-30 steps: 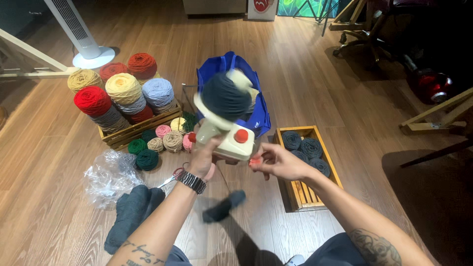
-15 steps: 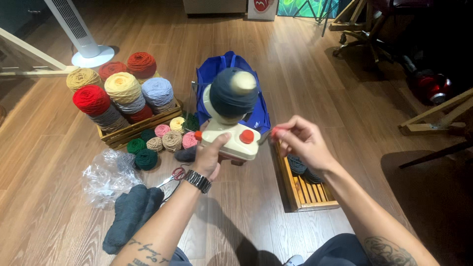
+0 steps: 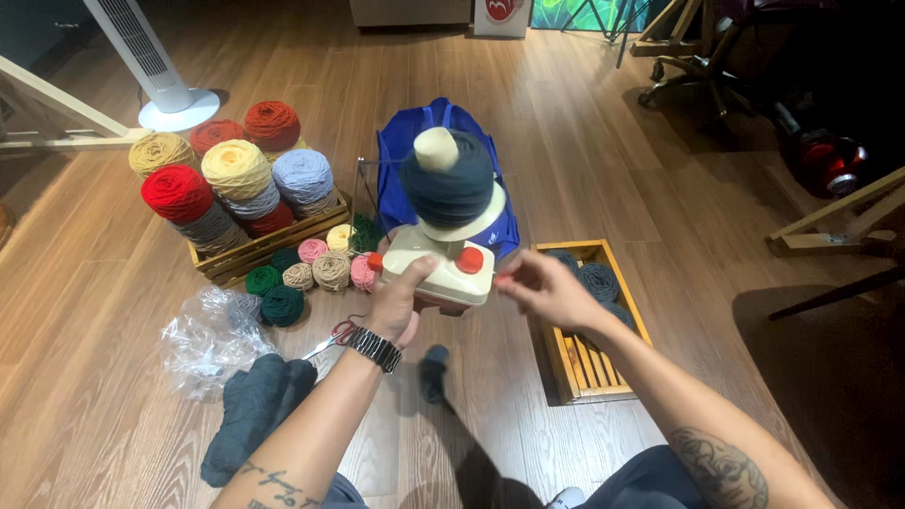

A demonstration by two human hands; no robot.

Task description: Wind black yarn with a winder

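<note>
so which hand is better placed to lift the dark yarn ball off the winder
Probably the right hand: it is free, fingers beside the winder near its handle, with a clear path up to the dark yarn ball. The left hand grips the winder's base, steadying it.

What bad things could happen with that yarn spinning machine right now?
The yarn winder sits in the left hand above the floor, so it might slip and drop. The dark yarn ball on top leans sideways and could slide off. The scissors lie just under the wrist, so an arm might bump them.
</note>
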